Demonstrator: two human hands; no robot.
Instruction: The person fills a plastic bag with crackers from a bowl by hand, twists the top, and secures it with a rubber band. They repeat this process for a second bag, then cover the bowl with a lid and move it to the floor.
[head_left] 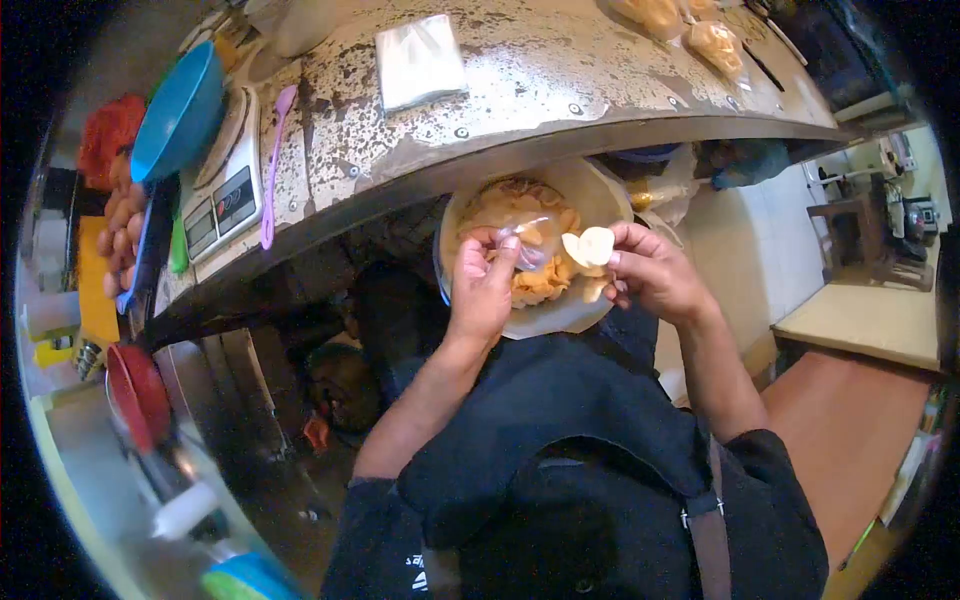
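Observation:
A large pale tub (590,188) lined with whitish plastic sits at my lap, holding many thin yellowish chips (538,285). Over it, my left hand (487,280) pinches a small clear plastic bag (535,240) between thumb and fingers. Some chips seem to show in or through the bag. On the right, my right hand (655,270) grips a few pale round chips (592,246) beside the bag, apart from its mouth as far as I can see. The undersides of the fingers of both hands are partly hidden.
Above the tub runs the worn counter edge (400,160). On it lie a stack of clear bags (420,62), a pink-purple spoon (272,180), a kitchen scale (228,205), a blue bowl (180,115) and filled bags (715,45). Eggs (122,225) stand at the left.

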